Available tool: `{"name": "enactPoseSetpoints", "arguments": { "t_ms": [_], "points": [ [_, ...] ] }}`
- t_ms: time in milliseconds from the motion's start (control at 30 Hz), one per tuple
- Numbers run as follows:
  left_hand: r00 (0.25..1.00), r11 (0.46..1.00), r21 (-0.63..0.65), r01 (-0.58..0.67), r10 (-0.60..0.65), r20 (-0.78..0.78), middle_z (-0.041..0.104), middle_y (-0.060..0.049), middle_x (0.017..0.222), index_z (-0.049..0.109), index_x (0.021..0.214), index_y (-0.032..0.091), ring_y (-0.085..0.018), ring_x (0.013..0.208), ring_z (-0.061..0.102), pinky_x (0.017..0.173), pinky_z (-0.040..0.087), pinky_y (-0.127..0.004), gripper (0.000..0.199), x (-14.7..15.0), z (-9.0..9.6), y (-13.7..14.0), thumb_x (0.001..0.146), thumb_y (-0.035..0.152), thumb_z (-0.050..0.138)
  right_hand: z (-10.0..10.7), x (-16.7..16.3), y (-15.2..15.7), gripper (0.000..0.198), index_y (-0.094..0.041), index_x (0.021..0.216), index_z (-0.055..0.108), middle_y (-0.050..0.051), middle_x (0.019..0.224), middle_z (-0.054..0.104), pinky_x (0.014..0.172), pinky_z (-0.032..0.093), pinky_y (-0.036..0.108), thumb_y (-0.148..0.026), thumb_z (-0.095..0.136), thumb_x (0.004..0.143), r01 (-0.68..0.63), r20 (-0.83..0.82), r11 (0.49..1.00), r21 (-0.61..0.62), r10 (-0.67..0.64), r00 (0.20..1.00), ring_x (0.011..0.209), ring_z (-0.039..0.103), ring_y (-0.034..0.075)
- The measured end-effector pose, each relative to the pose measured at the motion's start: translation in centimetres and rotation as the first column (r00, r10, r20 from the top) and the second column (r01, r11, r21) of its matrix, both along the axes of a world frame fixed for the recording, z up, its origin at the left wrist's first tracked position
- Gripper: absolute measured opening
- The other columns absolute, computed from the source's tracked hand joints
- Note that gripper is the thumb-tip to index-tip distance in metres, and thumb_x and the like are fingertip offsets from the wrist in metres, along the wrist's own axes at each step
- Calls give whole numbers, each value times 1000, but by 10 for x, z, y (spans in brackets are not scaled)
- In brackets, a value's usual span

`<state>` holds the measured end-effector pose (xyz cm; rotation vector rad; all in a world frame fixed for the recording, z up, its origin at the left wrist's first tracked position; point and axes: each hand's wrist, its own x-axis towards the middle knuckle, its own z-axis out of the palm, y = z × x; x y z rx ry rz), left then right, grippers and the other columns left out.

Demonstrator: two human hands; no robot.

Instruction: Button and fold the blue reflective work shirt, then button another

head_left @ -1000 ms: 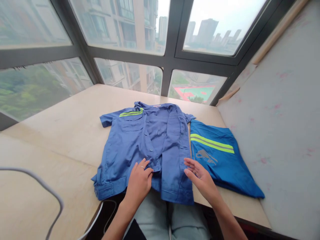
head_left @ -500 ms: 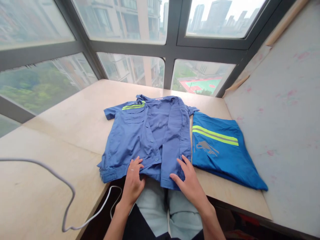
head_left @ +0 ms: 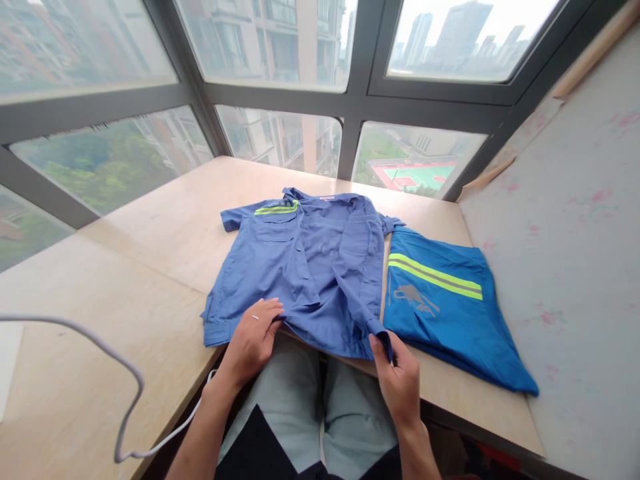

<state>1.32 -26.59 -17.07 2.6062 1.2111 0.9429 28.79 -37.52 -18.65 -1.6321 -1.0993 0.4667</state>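
A blue short-sleeved work shirt [head_left: 270,267] with a yellow-green reflective stripe lies spread in front of me, its front open and its collar toward the window. My left hand [head_left: 254,339], with a ring on one finger, is closed on the bottom hem, fingers on top and thumb at the edge. Pinched in my right hand [head_left: 400,377] is the lower corner of the right-hand front panel, turned outward. Beside the shirt on the right lies a folded brighter blue garment [head_left: 450,327] with a reflective stripe and a grey print; neither hand touches it.
The pale wooden surface [head_left: 150,240] ends just before my legs. A white cable [head_left: 133,380] curls over its left part and hangs past the edge. Framed windows [head_left: 280,140] stand behind, and a papered wall [head_left: 565,253] closes off the right.
My right hand has taken hold of the front panel's lower corner and drawn it to the right, opening the shirt wider. My left hand has closed on the hem. The view has shifted slightly.
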Motion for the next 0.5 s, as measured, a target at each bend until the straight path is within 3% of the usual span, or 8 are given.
{"name": "enactPoseSetpoints", "arguments": {
  "t_ms": [100,200,333,433,500],
  "points": [
    [996,995,57,-87,89,-25,61,-12,130,52,125,21,-27,131,53,112,44,-51,35,0,-1,-12,91,21,58,17,1,3,39,-15,95,74,5,81,72,71,54,31,-53,64,87,198,-121,980,-30,-200,972,77,66,23],
    [987,999,27,-30,34,-158,53,-17,141,48,130,20,-34,143,38,116,34,-60,47,1,-15,-28,86,26,64,25,0,10,42,-15,94,73,4,79,70,70,52,28,-55,64,86,269,-182,963,-6,-265,947,76,64,21],
    [961,999,2,32,-30,-275,43,-19,151,42,139,16,-37,149,24,116,28,-65,56,4,-35,-40,85,16,57,25,-1,13,32,-17,97,72,6,88,71,79,53,32,-47,67,87,203,-102,974,104,-192,976,83,65,22],
    [982,995,92,24,-6,-191,56,-15,139,51,128,17,-29,140,43,114,38,-55,45,-2,-38,-36,87,3,45,22,6,6,22,-22,104,73,7,102,72,89,54,36,-36,68,88,82,-9,978,191,-82,997,95,67,23],
    [995,987,159,-22,37,-93,64,-13,126,55,121,18,-24,124,59,106,49,-44,39,-9,-33,-30,88,2,43,23,15,-2,20,-25,106,74,7,106,73,91,55,36,-31,69,88,-95,58,978,187,86,995,99,68,23]
  ]
}}
